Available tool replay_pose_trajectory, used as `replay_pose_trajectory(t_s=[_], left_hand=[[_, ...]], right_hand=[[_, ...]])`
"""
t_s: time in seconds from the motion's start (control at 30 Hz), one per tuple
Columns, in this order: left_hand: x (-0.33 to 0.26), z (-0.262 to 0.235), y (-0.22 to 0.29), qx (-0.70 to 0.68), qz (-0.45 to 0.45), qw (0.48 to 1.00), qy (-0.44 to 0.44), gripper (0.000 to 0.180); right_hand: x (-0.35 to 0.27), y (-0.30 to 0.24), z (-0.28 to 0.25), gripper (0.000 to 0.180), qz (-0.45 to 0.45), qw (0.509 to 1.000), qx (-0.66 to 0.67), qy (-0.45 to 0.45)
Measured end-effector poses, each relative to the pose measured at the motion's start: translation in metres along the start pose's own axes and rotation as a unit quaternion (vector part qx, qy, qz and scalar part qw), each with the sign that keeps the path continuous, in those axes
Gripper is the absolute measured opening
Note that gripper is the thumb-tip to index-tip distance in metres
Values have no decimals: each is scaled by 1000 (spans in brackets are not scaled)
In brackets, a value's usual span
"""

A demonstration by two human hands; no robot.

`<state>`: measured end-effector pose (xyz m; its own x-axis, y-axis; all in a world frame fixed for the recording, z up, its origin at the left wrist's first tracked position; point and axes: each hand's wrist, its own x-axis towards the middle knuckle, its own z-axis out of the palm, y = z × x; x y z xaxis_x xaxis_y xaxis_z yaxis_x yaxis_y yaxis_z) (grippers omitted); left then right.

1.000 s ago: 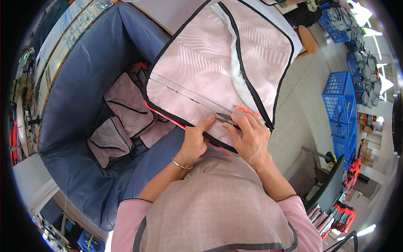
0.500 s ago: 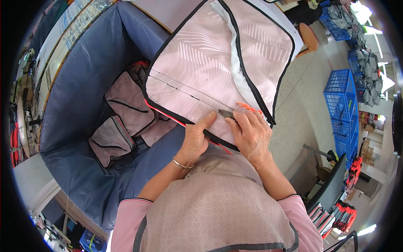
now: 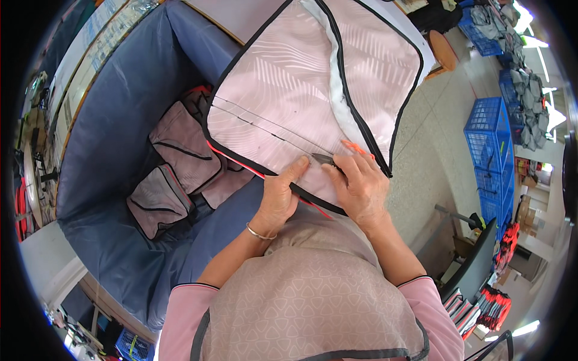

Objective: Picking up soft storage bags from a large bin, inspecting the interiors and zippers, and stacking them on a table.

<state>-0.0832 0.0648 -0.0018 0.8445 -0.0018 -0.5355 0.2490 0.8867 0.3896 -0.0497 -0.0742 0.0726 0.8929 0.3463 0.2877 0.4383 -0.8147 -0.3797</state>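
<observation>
A pale pink patterned fabric panel (image 3: 265, 78) with black bound edges lies spread out before me. A black-edged opening with a white lining strip (image 3: 330, 45) runs down its right part. My left hand (image 3: 280, 195) grips the panel's near edge, thumb on top and fingers hidden below. In my right hand (image 3: 361, 189) is a pair of small dark thread snips (image 3: 323, 159), mostly covered by the fingers, with an orange cord (image 3: 356, 147) beside them. The blade tips touch or hover just over a dark stitched line on the panel, by my left thumb.
To the left, a padded blue fabric bin (image 3: 114, 132) holds several pink sewn pieces (image 3: 183, 144). A tabletop (image 3: 214, 15) lies beyond the panel. Blue plastic crates (image 3: 484, 132) stand on the floor at right, near a round wooden stool (image 3: 442, 53).
My right hand and the snips have shifted very slightly, and the blades look closer together. The left hand keeps its grip in nearly the same place.
</observation>
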Motion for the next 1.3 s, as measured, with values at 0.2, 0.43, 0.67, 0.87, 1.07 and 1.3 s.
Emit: replay_pose_trajectory(t_s=[0.2, 0.43, 0.67, 0.87, 1.07, 1.3], left_hand=[[19, -14, 6, 22, 38, 999, 9, 33], [4, -19, -44, 97, 44, 985, 134, 42], [14, -24, -43, 140, -92, 985, 34, 36], [-3, 0, -26, 98, -86, 990, -55, 43], [-12, 17, -19, 64, -48, 993, -92, 46], [-11, 21, -19, 72, -47, 991, -102, 50]], right_hand=[[5, 23, 22, 20, 288, 932, 205, -78], [-3, 70, 72, 20, 366, 821, 438, -14], [1, 66, 68, 21, 349, 830, 435, -20], [6, 46, 9, 16, 346, 827, 443, 13], [-20, 23, -34, 19, 74, 993, 91, 5], [-24, 21, -37, 21, 33, 999, -6, 16]])
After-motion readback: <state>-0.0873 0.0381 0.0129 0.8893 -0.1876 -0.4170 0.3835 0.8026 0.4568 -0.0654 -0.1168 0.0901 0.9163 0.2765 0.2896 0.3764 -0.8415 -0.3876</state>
